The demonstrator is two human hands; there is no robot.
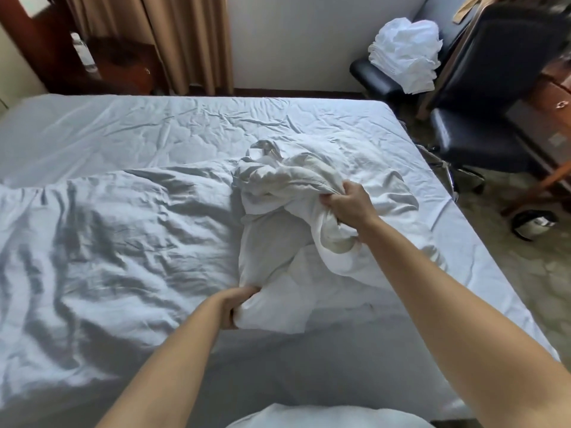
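A crumpled white cloth (278, 236), a bunched piece of bed linen, lies in the middle of the bed (154, 128). My left hand (236, 305) grips its near lower corner, fingers curled into the fabric. My right hand (349, 203) grips a fold on its upper right side, lifting that part slightly off the sheet. A rumpled white duvet (92, 242) covers the left half of the bed, touching the bunched cloth.
Two black office chairs (482, 125) stand right of the bed; the far one carries a pile of white linen (408, 54). A wooden desk (553, 97) is at the far right, brown curtains (185, 41) behind, and a dark wooden nightstand (123, 66) at the back left.
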